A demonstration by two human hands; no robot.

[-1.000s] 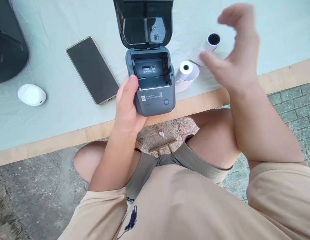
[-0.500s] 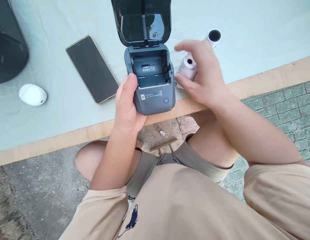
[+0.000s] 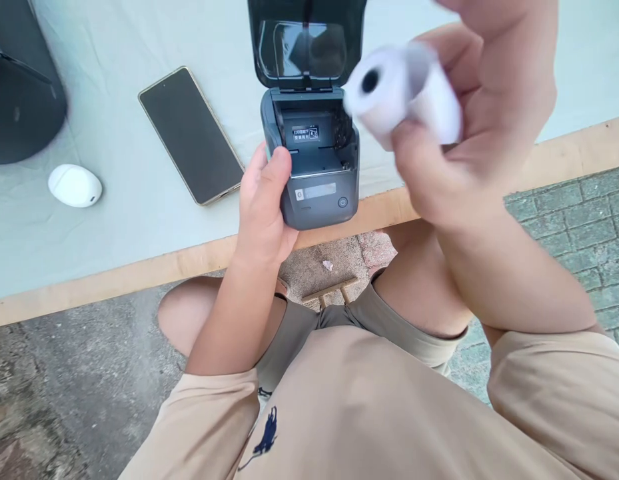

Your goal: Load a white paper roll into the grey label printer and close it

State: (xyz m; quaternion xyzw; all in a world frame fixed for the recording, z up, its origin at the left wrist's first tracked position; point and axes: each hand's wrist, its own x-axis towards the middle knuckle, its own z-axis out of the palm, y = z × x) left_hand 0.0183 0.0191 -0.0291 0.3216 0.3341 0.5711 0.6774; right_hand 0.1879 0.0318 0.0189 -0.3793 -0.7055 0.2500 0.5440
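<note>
A dark grey label printer is gripped at its left side by my left hand, thumb over the front edge. Its lid stands raised, and the paper bay inside holds no roll. My right hand is closed on a white paper roll, lifted to the right of the printer. A loose tail of paper curls from the roll, which is slightly blurred. The roll's dark core hole faces toward the printer and me.
A smartphone lies screen dark to the left of the printer. Further left are a white earbud-style case and a large black object. The table's wooden front edge runs just before my legs.
My right hand has taken hold of the paper roll and raised it off the table, closer to the camera. The printer and my left hand sit slightly further right in view.
</note>
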